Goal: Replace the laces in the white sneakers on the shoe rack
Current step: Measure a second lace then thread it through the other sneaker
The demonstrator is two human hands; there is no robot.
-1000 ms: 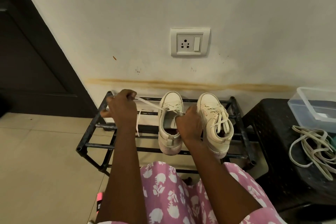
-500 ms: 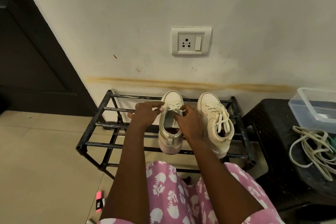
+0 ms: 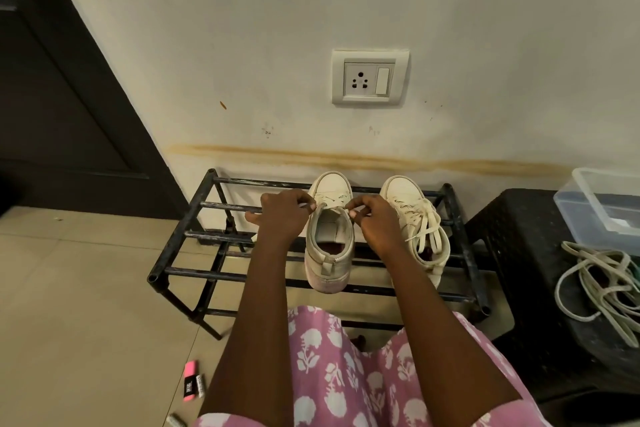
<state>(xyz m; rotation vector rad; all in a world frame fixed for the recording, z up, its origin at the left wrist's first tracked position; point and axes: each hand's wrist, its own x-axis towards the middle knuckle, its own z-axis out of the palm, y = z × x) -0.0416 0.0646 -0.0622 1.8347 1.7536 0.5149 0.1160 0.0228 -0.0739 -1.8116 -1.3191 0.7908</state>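
Note:
Two white sneakers stand toes to the wall on the black metal shoe rack (image 3: pixel 194 236). The left sneaker (image 3: pixel 329 246) has its lace only near the toe, its tongue bare. My left hand (image 3: pixel 284 215) pinches the lace (image 3: pixel 320 206) at the sneaker's left eyelet row. My right hand (image 3: pixel 375 218) pinches the lace at the right eyelet row. The right sneaker (image 3: pixel 415 218) is fully laced, its loose ends lying over its opening.
A black plastic stool (image 3: pixel 519 253) at the right carries a heap of loose pale laces (image 3: pixel 602 284) and a clear plastic box (image 3: pixel 602 204). A pink marker (image 3: pixel 189 380) and small items lie on the tiled floor. A dark door (image 3: pixel 69 97) stands left.
My left hand had drawn the lace out far to the left over the rack; it has come back to the left sneaker. Both hands now pinch the lace at the eyelets.

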